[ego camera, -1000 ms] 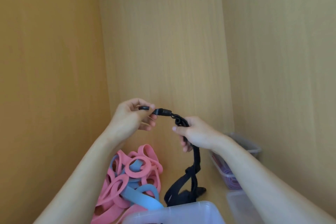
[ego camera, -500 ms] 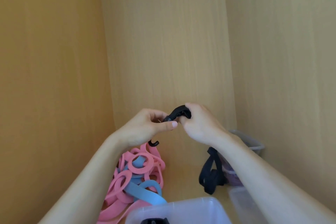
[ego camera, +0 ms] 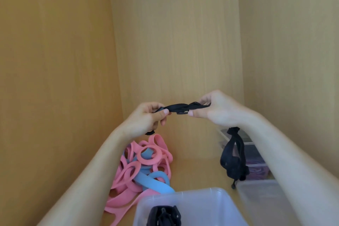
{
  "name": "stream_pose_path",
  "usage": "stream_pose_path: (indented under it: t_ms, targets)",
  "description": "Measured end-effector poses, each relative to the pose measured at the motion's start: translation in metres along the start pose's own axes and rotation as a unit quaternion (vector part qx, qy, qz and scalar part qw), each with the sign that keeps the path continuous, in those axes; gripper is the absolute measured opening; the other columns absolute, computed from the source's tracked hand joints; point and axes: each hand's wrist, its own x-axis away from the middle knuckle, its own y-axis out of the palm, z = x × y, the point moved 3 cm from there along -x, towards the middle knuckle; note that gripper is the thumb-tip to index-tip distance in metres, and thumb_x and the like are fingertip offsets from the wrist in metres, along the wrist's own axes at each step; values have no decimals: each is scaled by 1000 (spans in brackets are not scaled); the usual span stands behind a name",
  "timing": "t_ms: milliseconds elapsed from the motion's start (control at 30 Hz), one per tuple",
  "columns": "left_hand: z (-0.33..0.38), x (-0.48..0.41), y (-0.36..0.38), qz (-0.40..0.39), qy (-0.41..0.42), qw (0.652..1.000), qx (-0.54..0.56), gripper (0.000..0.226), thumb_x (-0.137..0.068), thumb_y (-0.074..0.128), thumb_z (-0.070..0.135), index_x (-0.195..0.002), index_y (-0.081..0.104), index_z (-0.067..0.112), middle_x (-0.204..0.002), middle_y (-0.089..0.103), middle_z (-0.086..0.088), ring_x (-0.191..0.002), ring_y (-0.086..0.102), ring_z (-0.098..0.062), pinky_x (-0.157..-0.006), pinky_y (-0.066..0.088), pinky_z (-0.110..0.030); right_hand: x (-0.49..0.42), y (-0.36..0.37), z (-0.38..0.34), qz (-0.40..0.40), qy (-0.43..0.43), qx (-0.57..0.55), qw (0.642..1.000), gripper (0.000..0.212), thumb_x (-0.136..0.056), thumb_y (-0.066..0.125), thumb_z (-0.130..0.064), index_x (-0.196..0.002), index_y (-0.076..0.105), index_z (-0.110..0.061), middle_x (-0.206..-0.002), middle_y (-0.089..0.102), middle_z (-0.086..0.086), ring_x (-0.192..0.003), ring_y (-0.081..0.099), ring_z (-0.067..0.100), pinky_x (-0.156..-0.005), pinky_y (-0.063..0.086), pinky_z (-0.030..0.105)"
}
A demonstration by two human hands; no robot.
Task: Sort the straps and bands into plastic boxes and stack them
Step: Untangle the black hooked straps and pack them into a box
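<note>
Nearest, a clear plastic box (ego camera: 185,193) holds a bundled black strap (ego camera: 163,215). A second clear box (ego camera: 262,200) stands just to its right. To the left, pink and blue bands (ego camera: 145,161) lie heaped on the shelf. Farther right, a third box (ego camera: 255,154) is partly hidden by the right forearm and the hanging tail of the long black strap (ego camera: 180,107). This strap's upper length runs level, left to right, in the air between the left hand (ego camera: 148,119) and right hand (ego camera: 214,111), each pinching it.
</note>
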Motion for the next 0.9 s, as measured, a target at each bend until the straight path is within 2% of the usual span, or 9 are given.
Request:
stream_pose_path:
  t_ms: [67, 133, 267, 467, 600, 700, 733, 800, 900]
  targets:
    - [-4, 0, -2, -3, 0, 1000, 15, 18, -103, 54, 14, -103, 66, 0, -68, 55, -3, -47, 29, -12, -46, 20, -23, 3, -4, -4, -14, -9, -3, 1000, 18, -86, 76, -41, -87, 78, -23, -59, 55, -18, -56, 50, -1, -53, 36, 13]
    - [-9, 0, -3, -2, -2, 1000, 24, 18, -103, 54, 15, -102, 66, 1, -67, 54, -3, -48, 27, -13, -48, 18, -25, 6, -8, -6, -20, -15, -6, 1000, 23, -89, 74, -40, -82, 77, -18, -43, 37, -17, -40, 37, 3, -43, 28, 10]
    - [-18, 2, -7, 1, -4, 999, 52, 19, -104, 53, 16, -95, 68, 10, -66, 54, -2, -47, 26, -11, -52, 16, -30, 10, -14, -12, -28, -33, -9, 999, 31, -93, 69, -36, -80, 76, -9, -50, 24, -8, -44, 23, 11, -44, 20, 21]
    - [-21, 4, -6, 18, -14, 998, 54, 21, -104, 51, 16, -92, 67, 11, -66, 52, -2, -48, 26, -11, -52, 17, -28, 11, -19, -15, -34, -36, -18, 999, 28, -93, 69, -32, -81, 76, -8, -50, 26, -5, -42, 22, 11, -42, 21, 21]
    - [-4, -4, 6, -9, -29, 999, 43, 20, -106, 47, 19, -93, 61, 12, -62, 47, 3, -47, 27, -8, -44, 21, -19, 6, -13, -7, -29, -14, -6, 999, 33, -90, 73, -36, -77, 66, -6, -42, 30, -15, -36, 27, 6, -38, 24, 13]
    - [0, -7, 17, -28, -79, 994, 68, 21, -108, 40, 16, -95, 56, 12, -63, 42, 2, -49, 27, -9, -43, 21, -19, 2, -11, -2, -39, 2, -32, 999, 31, -88, 72, -38, -86, 63, -8, -54, 43, -14, -46, 39, 5, -55, 35, 21]
    - [0, -6, 18, -26, -83, 994, 66, 21, -107, 39, 14, -96, 57, 12, -65, 43, 2, -51, 29, -10, -45, 21, -20, 2, -11, -1, -42, 6, -47, 998, 31, -85, 71, -39, -90, 65, -9, -62, 46, -9, -54, 41, 10, -62, 36, 28]
    - [0, -4, 14, 1, -66, 997, 30, 21, -106, 43, 12, -98, 63, 10, -67, 50, 1, -55, 36, -10, -51, 26, -23, 2, -11, 0, -45, 14, -76, 996, 31, -79, 66, -38, -94, 67, -12, -74, 46, 1, -63, 39, 18, -65, 33, 36]
    - [-3, -1, 3, 62, -37, 997, -40, 22, -104, 52, 16, -98, 73, 11, -76, 69, 7, -67, 53, -2, -70, 36, -23, 0, -10, 2, -36, 10, -78, 996, 11, -93, 61, -24, -90, 69, -17, -75, 54, 0, -51, 45, 7, -61, 34, 27]
